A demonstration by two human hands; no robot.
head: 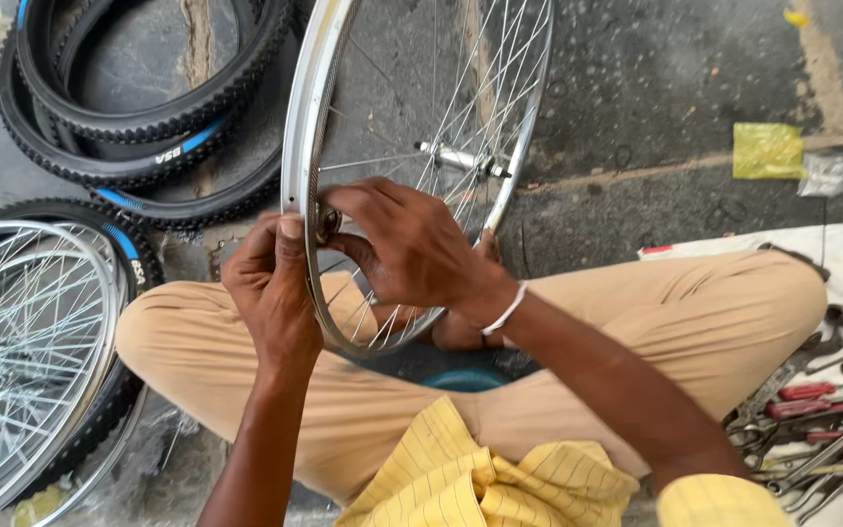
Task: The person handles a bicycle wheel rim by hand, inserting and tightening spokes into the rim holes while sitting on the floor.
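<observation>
- the left hand (273,288) had its grip closed on the silver bicycle rim (297,166), thumb pressed flat along the rim's outer edge
- the right hand (407,244) reached through from the spoke side, fingers narrowed onto a small dark part (328,222) at the rim's inner face; what that part was could not be told
- the rim stood upright on its edge between the person's crossed legs in tan trousers (695,312), its lower arc resting against the lap
- the hub and axle (461,158) sat at the wheel's centre, above the right hand, with thin spokes (500,88) fanning out to the rim
- a white band (505,310) circled the right wrist
- black knobby tyres (139,107) lay stacked on the stone floor at upper left
- a second spoked wheel (31,351) with its tyre lay flat beside the left knee
- pliers and spanners (817,429) lay heaped on a white sheet by the right knee
- a yellow packet (767,150) lay on the floor, well apart
</observation>
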